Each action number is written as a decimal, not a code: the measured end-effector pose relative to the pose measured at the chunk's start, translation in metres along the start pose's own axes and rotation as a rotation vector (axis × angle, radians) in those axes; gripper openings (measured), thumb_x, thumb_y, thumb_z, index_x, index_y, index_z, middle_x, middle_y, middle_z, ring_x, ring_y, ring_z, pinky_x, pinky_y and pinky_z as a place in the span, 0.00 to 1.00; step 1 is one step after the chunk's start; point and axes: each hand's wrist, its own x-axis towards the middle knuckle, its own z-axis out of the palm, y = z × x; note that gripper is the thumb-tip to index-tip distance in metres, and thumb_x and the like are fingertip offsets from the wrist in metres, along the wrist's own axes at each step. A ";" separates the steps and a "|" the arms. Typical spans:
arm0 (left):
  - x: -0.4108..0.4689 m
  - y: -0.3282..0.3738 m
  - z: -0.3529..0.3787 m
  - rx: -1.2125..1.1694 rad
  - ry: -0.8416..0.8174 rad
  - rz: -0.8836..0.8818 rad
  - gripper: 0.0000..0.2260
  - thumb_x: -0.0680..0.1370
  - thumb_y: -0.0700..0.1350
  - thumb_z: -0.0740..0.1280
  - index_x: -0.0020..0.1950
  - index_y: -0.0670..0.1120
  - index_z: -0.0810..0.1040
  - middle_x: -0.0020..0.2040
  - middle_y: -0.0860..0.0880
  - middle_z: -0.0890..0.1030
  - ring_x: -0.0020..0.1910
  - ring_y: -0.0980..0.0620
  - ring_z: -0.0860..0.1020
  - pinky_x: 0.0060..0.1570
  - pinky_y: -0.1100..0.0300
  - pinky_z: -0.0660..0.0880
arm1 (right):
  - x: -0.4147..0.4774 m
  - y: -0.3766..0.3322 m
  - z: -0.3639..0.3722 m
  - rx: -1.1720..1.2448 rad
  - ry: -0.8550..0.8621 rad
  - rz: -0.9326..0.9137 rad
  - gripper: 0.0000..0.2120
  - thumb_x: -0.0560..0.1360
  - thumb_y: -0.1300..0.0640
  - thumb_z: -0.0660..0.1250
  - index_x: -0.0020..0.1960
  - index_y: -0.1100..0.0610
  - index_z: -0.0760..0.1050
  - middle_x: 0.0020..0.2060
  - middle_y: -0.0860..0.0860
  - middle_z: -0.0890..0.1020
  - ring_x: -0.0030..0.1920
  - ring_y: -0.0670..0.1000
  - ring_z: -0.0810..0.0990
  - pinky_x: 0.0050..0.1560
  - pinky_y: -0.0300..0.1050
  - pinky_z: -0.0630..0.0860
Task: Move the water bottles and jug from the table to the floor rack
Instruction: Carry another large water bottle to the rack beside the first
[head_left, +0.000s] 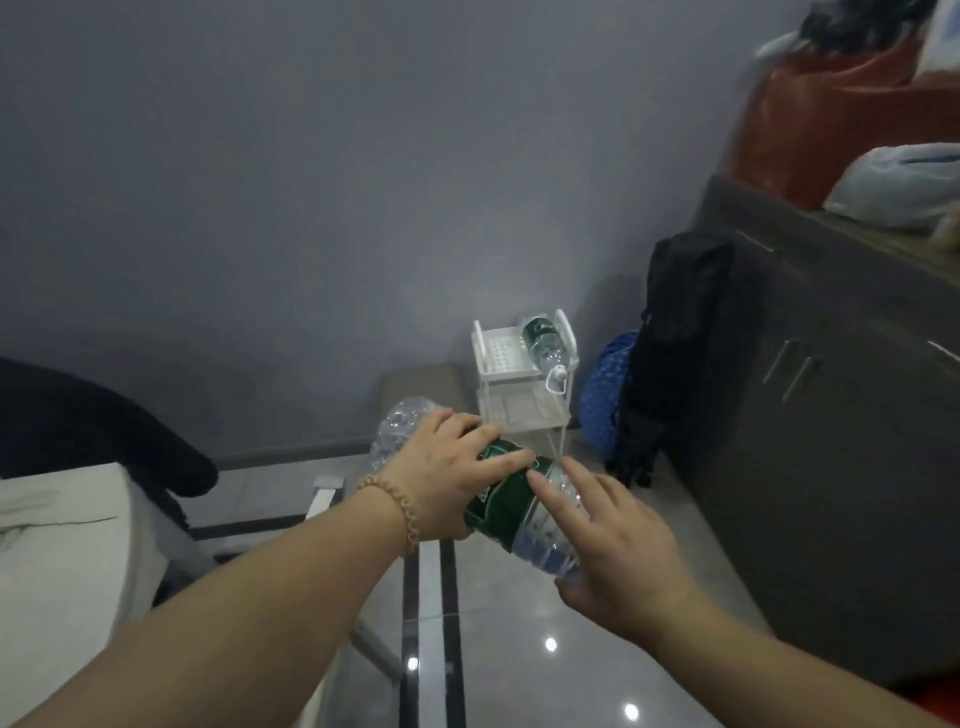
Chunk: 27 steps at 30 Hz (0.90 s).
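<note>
A clear water bottle (511, 506) with a green label lies tilted in the air at mid-frame. My left hand (447, 478) grips it around the middle, a bead bracelet on the wrist. My right hand (618, 545) is at its lower end, near the neck, index finger straight along the plastic and the other fingers around it. Beyond, on the floor by the wall, stands the white rack (501, 364). A second green-label bottle (543, 343) lies on the rack's top shelf, cap toward me.
A blue dotted bag (605, 395) and a black backpack (675, 358) lean right of the rack against a dark cabinet (831, 441) topped with bags. A white surface with dark cloth (78, 431) is at left. Glossy tiled floor lies below.
</note>
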 end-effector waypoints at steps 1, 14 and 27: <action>0.012 -0.014 0.008 0.006 -0.013 0.001 0.41 0.66 0.61 0.73 0.72 0.59 0.53 0.68 0.46 0.68 0.65 0.43 0.66 0.66 0.44 0.63 | 0.020 0.006 0.005 0.013 -0.002 -0.014 0.51 0.60 0.45 0.75 0.75 0.45 0.50 0.71 0.56 0.66 0.64 0.59 0.71 0.52 0.53 0.76; 0.225 -0.167 0.123 -0.024 -0.118 0.179 0.46 0.62 0.64 0.74 0.72 0.60 0.50 0.69 0.45 0.67 0.65 0.42 0.66 0.66 0.43 0.62 | 0.237 0.110 0.057 0.085 -0.056 0.147 0.53 0.50 0.43 0.78 0.72 0.49 0.63 0.64 0.57 0.74 0.54 0.59 0.78 0.39 0.51 0.80; 0.400 -0.263 0.222 -0.078 -0.234 0.263 0.49 0.60 0.69 0.72 0.72 0.61 0.49 0.68 0.44 0.68 0.65 0.41 0.67 0.66 0.41 0.63 | 0.409 0.219 0.116 0.209 -0.128 0.201 0.51 0.50 0.45 0.81 0.70 0.53 0.69 0.64 0.61 0.75 0.55 0.63 0.78 0.44 0.57 0.80</action>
